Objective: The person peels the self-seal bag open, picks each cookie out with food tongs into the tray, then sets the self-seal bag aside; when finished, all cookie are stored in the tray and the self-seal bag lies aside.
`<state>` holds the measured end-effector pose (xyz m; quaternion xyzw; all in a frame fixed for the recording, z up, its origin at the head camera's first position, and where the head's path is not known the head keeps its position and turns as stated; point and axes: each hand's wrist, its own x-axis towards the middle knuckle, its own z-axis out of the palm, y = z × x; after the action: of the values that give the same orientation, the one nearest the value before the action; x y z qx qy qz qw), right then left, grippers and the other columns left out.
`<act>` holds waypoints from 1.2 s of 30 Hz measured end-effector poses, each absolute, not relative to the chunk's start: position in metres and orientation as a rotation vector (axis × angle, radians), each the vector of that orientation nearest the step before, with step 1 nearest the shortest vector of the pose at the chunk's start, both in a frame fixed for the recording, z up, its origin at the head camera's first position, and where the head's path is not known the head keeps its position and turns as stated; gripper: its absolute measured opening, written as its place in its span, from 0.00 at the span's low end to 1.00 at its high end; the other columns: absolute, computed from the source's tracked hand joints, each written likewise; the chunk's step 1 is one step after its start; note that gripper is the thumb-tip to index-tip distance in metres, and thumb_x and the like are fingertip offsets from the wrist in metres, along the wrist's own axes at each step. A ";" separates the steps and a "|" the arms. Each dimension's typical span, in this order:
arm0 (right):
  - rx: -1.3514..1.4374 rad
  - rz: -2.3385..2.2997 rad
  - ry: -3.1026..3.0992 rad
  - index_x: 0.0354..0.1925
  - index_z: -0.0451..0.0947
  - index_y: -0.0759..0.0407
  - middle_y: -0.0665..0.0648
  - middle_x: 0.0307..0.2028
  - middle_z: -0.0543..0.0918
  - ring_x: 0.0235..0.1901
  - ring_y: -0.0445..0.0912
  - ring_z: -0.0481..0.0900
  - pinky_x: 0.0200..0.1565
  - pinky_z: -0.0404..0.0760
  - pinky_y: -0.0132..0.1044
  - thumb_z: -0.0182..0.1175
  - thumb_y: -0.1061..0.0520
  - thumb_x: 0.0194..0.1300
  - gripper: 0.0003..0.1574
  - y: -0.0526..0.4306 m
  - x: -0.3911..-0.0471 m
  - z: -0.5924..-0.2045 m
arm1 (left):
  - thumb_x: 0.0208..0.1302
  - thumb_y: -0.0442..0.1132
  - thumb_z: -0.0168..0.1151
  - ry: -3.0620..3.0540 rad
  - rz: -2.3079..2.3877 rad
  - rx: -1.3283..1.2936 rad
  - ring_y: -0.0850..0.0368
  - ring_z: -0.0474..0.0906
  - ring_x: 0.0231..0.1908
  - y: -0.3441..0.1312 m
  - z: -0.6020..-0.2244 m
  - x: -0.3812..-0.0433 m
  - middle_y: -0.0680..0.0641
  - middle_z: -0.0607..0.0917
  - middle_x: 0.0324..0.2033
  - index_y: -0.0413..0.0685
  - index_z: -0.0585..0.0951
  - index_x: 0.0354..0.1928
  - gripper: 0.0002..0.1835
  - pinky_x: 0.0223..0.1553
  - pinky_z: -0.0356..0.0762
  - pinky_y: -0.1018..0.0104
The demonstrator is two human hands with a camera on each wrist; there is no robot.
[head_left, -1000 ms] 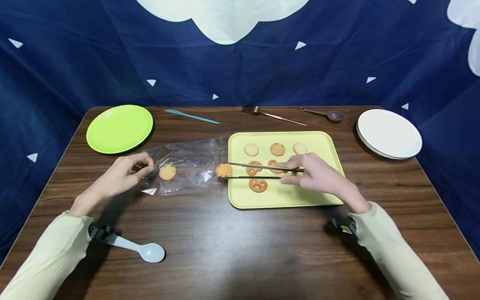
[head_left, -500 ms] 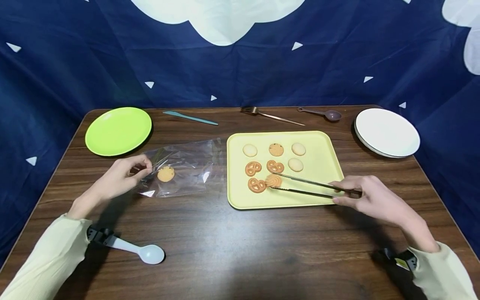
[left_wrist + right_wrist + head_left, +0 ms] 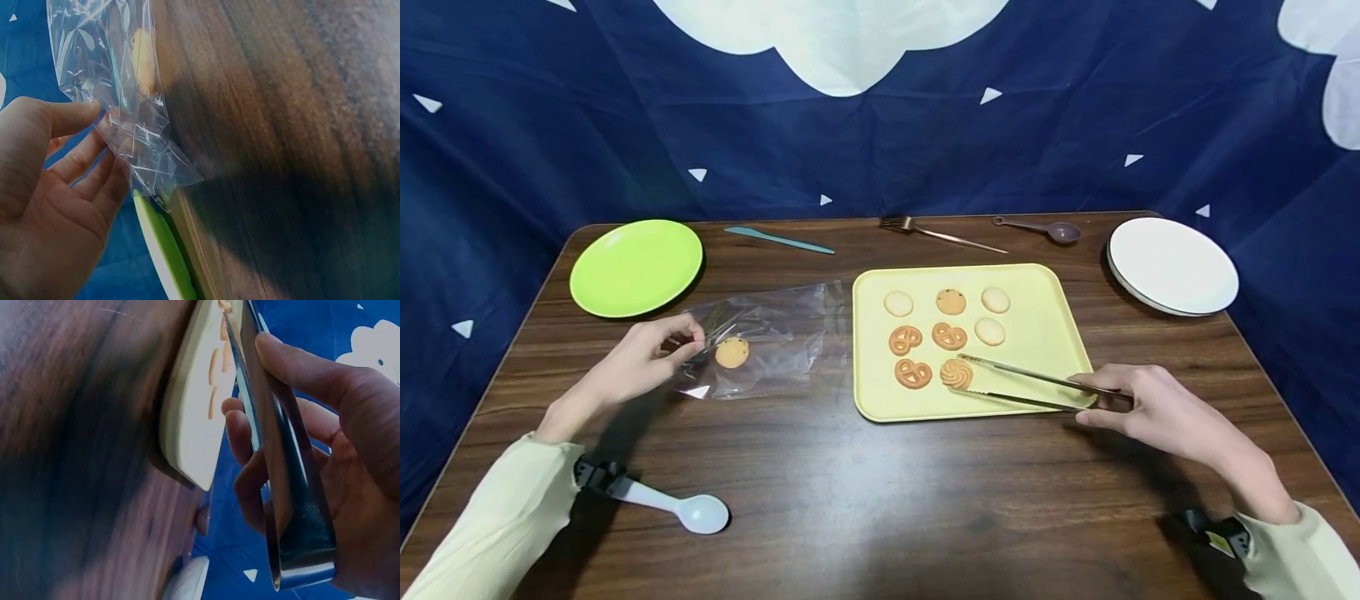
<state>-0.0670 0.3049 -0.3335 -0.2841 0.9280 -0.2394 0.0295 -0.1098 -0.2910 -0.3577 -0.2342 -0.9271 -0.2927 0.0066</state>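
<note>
In the head view my left hand [image 3: 643, 358] pinches the closed end of a clear plastic bag [image 3: 790, 333] between thumb and fingers. One round speckled cookie [image 3: 732, 352] lies inside the bag near that hand. My right hand [image 3: 1157, 408] holds metal tongs [image 3: 1037, 372], thumb on one arm and fingers on the other. The tongs' tips lie on either side of a swirl cookie [image 3: 956, 374] in the front row of the yellow tray [image 3: 1045, 333]; whether they press on it I cannot tell. The right wrist view shows the tongs' bent end [image 3: 303, 569] near my palm.
Pretzel cookies [image 3: 913, 374] and round cookies [image 3: 989, 332] sit on the tray. Around it are a green plate [image 3: 636, 268], blue knife [image 3: 778, 240], copper fork [image 3: 951, 237], brown measuring spoon [image 3: 1063, 232], white plates [image 3: 1172, 265] and a pale spoon [image 3: 703, 514].
My right hand has drawn back to the right, carrying the swirl cookie in the tongs from the bag's mouth to the tray's front row. My left hand stays on the bag.
</note>
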 end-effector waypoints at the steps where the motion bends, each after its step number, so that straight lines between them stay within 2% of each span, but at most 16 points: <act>1: -0.883 -0.746 2.858 0.45 0.82 0.57 0.38 0.25 0.75 0.24 0.32 0.71 0.27 0.69 0.26 0.72 0.55 0.51 0.21 0.306 -0.067 -0.332 | 0.59 0.24 0.59 -2.894 -0.913 -0.746 0.62 0.75 0.34 -0.291 -0.358 -0.110 0.51 0.79 0.30 0.46 0.77 0.33 0.09 0.30 0.73 0.69; 6: -0.904 -0.793 2.856 0.46 0.81 0.56 0.39 0.28 0.79 0.26 0.34 0.73 0.29 0.70 0.26 0.71 0.56 0.52 0.21 0.302 -0.070 -0.324 | 0.59 0.24 0.60 -2.891 -0.912 -0.749 0.62 0.75 0.34 -0.292 -0.358 -0.109 0.51 0.80 0.30 0.46 0.77 0.34 0.09 0.30 0.73 0.68; 9: -0.907 -0.813 2.840 0.48 0.81 0.55 0.41 0.35 0.82 0.31 0.35 0.75 0.32 0.73 0.29 0.69 0.54 0.56 0.20 0.288 -0.077 -0.324 | 0.60 0.25 0.60 -2.899 -0.909 -0.738 0.62 0.75 0.33 -0.292 -0.358 -0.108 0.51 0.80 0.30 0.46 0.77 0.34 0.08 0.29 0.73 0.67; 12: -0.943 -0.859 2.805 0.49 0.81 0.55 0.42 0.35 0.82 0.33 0.37 0.76 0.32 0.74 0.31 0.67 0.54 0.58 0.20 0.267 -0.087 -0.328 | 0.60 0.25 0.60 -2.904 -0.911 -0.733 0.62 0.75 0.33 -0.291 -0.358 -0.108 0.51 0.80 0.30 0.47 0.77 0.34 0.08 0.30 0.73 0.67; 20: -1.097 -0.888 2.682 0.51 0.80 0.61 0.50 0.36 0.84 0.28 0.39 0.75 0.31 0.74 0.34 0.68 0.54 0.56 0.24 0.202 -0.120 -0.342 | 0.60 0.26 0.60 -2.882 -0.912 -0.742 0.61 0.75 0.34 -0.289 -0.359 -0.109 0.52 0.80 0.30 0.47 0.77 0.34 0.08 0.31 0.72 0.69; 22: -1.115 -0.887 2.657 0.50 0.81 0.61 0.51 0.37 0.84 0.29 0.39 0.76 0.32 0.74 0.34 0.69 0.54 0.56 0.23 0.187 -0.127 -0.342 | 0.60 0.25 0.60 -2.878 -0.915 -0.745 0.61 0.75 0.34 -0.288 -0.359 -0.109 0.52 0.80 0.30 0.48 0.77 0.33 0.08 0.31 0.71 0.69; 28: -1.112 -0.864 2.618 0.49 0.82 0.57 0.53 0.39 0.84 0.22 0.39 0.72 0.26 0.71 0.35 0.67 0.53 0.58 0.20 0.144 -0.144 -0.342 | 0.61 0.27 0.60 -2.886 -0.914 -0.731 0.60 0.75 0.34 -0.289 -0.360 -0.110 0.53 0.80 0.30 0.48 0.77 0.34 0.08 0.31 0.71 0.68; 33: -1.103 -0.783 2.601 0.49 0.81 0.59 0.54 0.41 0.84 0.28 0.40 0.74 0.33 0.74 0.35 0.68 0.51 0.57 0.23 0.109 -0.154 -0.342 | 0.61 0.27 0.60 -2.894 -0.920 -0.726 0.60 0.75 0.33 -0.290 -0.360 -0.110 0.52 0.80 0.30 0.47 0.77 0.34 0.07 0.31 0.72 0.67; 36: -1.094 -0.736 2.583 0.51 0.80 0.58 0.52 0.39 0.84 0.28 0.41 0.72 0.33 0.72 0.35 0.68 0.49 0.57 0.25 0.089 -0.158 -0.342 | 0.62 0.28 0.60 -2.898 -0.919 -0.722 0.60 0.75 0.34 -0.291 -0.359 -0.109 0.52 0.80 0.30 0.47 0.77 0.34 0.06 0.31 0.72 0.67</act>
<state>-0.1576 0.0892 -0.3416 -0.3746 0.8841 -0.2521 0.1205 -0.1088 -0.2905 -0.3592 -0.2310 -0.9274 -0.2942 0.0086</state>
